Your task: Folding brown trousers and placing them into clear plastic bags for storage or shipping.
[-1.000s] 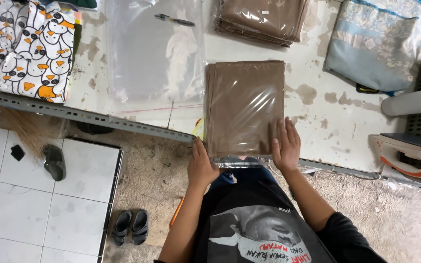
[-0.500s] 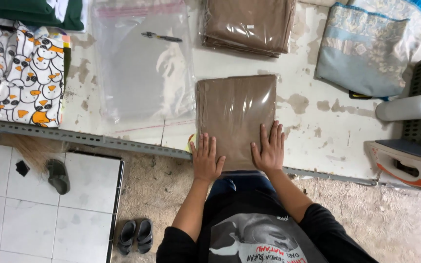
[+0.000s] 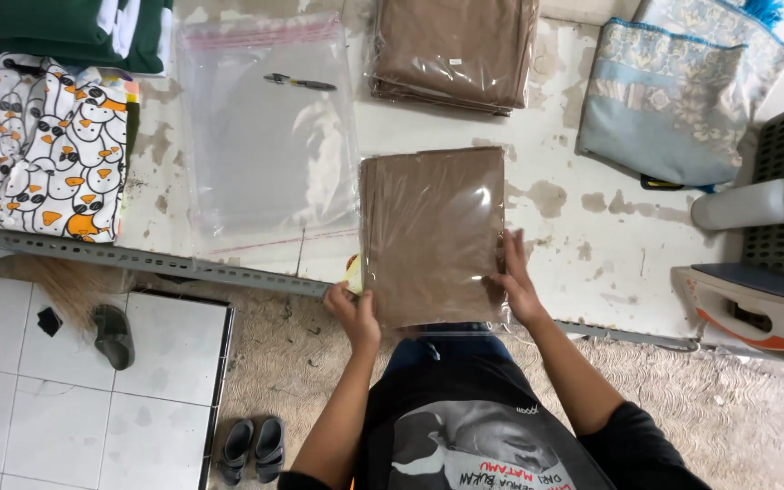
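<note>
- The bagged brown cloth (image 3: 432, 234) hangs a little over the counter (image 3: 592, 236) near edge, its long side pointing away.
- Left hand (image 3: 356, 313) pinches its near-left corner; right hand (image 3: 516, 281) clasps its right edge.
- Bare counter lies just right of it.

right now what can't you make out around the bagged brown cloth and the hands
- Head view: the near edge of the bagged brown cloth is covered by the left hand and right hand; whether the bag's opening is sealed cannot be told.
- The small yellow thing beside the left hand is mostly hidden under the bag.
- The stack of bagged brown cloth is cut off by the top edge.
- The iron runs off the right edge.
</note>
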